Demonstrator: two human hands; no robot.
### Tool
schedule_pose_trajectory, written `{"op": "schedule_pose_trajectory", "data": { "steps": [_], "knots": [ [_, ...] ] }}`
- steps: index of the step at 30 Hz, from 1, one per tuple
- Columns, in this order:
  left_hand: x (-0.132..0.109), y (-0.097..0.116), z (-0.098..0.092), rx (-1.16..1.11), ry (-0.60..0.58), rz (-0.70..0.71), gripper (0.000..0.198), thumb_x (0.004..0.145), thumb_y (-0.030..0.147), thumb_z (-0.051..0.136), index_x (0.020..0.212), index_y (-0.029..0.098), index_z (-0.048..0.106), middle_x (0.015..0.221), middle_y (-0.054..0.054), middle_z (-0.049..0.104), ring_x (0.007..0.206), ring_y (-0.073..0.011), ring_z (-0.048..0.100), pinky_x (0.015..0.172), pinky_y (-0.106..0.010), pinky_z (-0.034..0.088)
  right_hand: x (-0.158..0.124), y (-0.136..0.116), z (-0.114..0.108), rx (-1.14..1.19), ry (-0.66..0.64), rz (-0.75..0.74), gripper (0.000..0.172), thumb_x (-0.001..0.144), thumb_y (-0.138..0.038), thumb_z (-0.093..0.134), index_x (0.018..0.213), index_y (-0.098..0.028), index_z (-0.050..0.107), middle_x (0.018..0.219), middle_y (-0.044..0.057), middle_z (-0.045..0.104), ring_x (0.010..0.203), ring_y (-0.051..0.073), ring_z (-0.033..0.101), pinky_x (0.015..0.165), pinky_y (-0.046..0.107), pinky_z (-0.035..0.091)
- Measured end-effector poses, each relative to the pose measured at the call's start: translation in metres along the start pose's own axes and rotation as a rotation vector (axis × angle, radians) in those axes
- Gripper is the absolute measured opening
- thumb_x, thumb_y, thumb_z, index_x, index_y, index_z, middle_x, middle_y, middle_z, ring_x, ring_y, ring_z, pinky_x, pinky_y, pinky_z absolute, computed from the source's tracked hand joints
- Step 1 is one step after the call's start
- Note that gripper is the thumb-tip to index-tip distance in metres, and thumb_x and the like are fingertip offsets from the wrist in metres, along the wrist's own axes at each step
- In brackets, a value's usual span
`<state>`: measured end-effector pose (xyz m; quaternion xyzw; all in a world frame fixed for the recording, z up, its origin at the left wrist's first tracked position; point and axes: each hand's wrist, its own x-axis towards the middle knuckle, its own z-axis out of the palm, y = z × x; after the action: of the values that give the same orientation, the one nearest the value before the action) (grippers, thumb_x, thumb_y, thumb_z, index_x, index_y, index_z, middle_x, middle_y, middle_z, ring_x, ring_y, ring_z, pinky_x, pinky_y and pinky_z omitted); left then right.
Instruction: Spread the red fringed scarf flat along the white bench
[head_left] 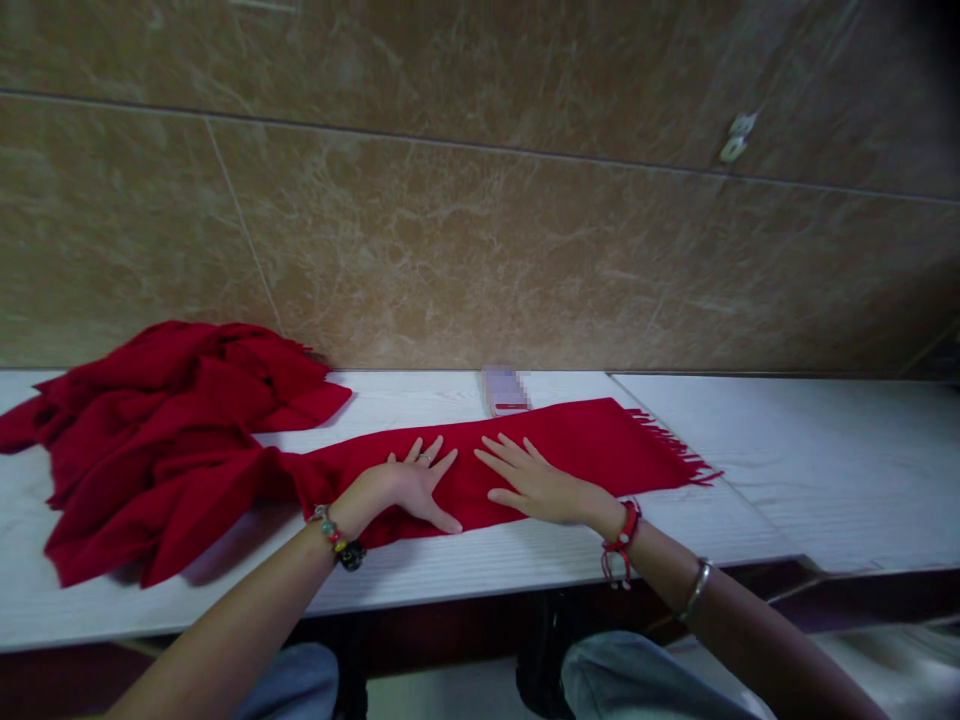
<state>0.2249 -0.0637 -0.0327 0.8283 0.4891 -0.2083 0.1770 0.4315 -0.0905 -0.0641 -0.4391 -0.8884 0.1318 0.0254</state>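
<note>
A red scarf (577, 440) lies stretched along the white table, its fringed end to the right. Toward the left it runs into a crumpled heap of the same red cloth. My left hand (411, 487) rests on the scarf with its fingers spread and a ring on one of them. To its right, my right hand (536, 484) also lies on the cloth, fingers apart and pointing left. Neither hand grips anything. A beaded bracelet circles the left wrist; a red cord and a metal bangle are on the right arm.
The white table (847, 460) is a narrow ledge against a brown marbled tile wall (450, 240). Behind the scarf lies a small flat item (504, 388), partly blurred. A white fitting (738, 137) is on the wall at the upper right. My knees are below the front edge.
</note>
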Motion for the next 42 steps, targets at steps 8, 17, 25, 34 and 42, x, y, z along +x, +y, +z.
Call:
{"op": "schedule_pose_trajectory", "data": {
  "steps": [8,17,25,34,42],
  "knots": [
    [0.024,-0.01,0.003,-0.018,0.077,0.019,0.129,0.03,0.064,0.069,0.138,0.02,0.013,0.142,-0.018,0.0,0.127,-0.0425,-0.001,0.096,-0.058,0.02,0.006,0.009,0.007,-0.124,0.025,-0.018,0.06,0.086,-0.056,0.021,0.137,-0.025,0.017,0.144,0.004,0.016,0.131,0.026,0.01,0.102,0.054,0.014],
    [0.019,0.008,-0.012,-0.019,0.031,0.022,0.122,0.046,0.071,0.057,0.138,0.008,0.007,0.141,-0.018,-0.007,0.129,-0.0342,-0.006,0.103,-0.049,0.013,-0.015,0.056,-0.02,-0.264,0.128,0.208,0.061,0.086,-0.053,0.028,0.134,-0.017,0.03,0.14,0.012,0.028,0.129,0.028,0.019,0.102,0.049,0.021],
    [0.044,0.018,0.012,-0.063,0.255,-0.115,0.093,0.067,0.076,0.024,0.139,0.018,0.007,0.144,-0.008,-0.004,0.129,-0.0358,-0.006,0.097,-0.063,0.005,-0.009,0.097,-0.015,-0.252,0.133,0.445,0.056,0.087,-0.05,0.024,0.136,-0.023,0.023,0.142,0.008,0.023,0.129,0.03,0.017,0.098,0.056,0.021],
    [0.04,0.009,0.013,-0.042,0.275,-0.043,0.09,0.071,0.073,0.024,0.139,0.015,0.009,0.144,-0.013,-0.002,0.13,-0.0355,-0.003,0.097,-0.061,0.011,-0.036,0.141,-0.018,-0.27,0.216,0.602,0.055,0.088,-0.042,0.023,0.135,-0.012,0.026,0.141,0.015,0.024,0.129,0.03,0.017,0.099,0.055,0.02],
    [-0.041,-0.061,-0.014,0.025,0.157,-0.104,0.079,0.072,0.054,0.046,0.136,0.014,0.022,0.143,-0.015,0.011,0.13,-0.0298,0.011,0.102,-0.042,0.02,0.001,0.018,-0.021,-0.108,0.209,0.019,0.059,0.088,-0.049,0.029,0.136,-0.014,0.026,0.143,0.011,0.02,0.131,0.023,0.012,0.105,0.042,0.018]
  ]
}}
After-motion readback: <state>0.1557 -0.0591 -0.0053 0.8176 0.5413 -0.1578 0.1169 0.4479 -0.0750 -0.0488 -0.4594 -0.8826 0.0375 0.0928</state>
